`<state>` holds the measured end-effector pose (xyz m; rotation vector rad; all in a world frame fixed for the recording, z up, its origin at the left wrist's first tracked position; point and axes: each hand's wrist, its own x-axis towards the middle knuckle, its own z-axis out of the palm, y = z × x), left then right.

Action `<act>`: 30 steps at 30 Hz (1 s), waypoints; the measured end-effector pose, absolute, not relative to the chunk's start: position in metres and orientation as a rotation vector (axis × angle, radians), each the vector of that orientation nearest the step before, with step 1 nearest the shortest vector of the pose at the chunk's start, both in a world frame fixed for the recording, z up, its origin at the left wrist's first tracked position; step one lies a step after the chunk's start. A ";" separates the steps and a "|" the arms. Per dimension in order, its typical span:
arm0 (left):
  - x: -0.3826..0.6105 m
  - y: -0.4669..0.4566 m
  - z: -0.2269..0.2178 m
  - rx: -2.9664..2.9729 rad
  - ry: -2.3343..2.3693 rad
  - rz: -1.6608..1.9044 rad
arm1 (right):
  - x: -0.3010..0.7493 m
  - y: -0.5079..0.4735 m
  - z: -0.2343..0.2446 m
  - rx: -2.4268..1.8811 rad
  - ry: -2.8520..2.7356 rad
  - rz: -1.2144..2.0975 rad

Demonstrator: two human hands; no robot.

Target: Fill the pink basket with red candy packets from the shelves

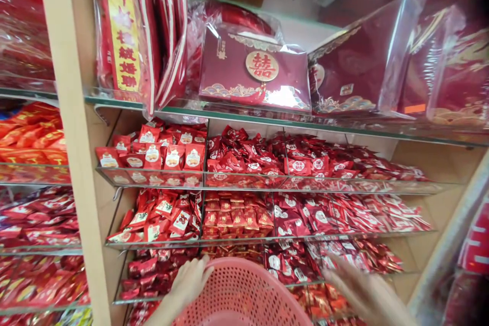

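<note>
My left hand (187, 282) grips the rim of a pink perforated plastic basket (244, 295) at the bottom middle, fingers curled over its edge. My right hand (357, 288) is blurred by motion, to the right of the basket, fingers stretched out over red wrapped candies (355, 257) on a lower glass shelf. Whether it holds anything I cannot make out.
Glass shelves (267, 183) hold bins of red candy packets (164, 155) in several tiers. Above stand red gift boxes (254, 69) in clear plastic and hanging red banners (122, 25). A wooden upright (72, 127) divides the shelving at left; another rack edge rises at right.
</note>
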<state>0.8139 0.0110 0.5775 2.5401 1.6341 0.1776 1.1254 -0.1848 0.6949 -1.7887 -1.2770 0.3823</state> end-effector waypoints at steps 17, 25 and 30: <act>0.810 0.014 0.563 2.433 1.659 0.207 | 1.089 -0.054 0.835 -1.199 -1.855 -0.631; 0.809 0.017 0.556 2.417 1.677 0.216 | 1.093 -0.044 0.848 -1.284 -1.716 -0.479; 0.811 0.017 0.557 2.419 1.683 0.214 | 1.087 -0.035 0.851 -1.381 -1.523 -0.109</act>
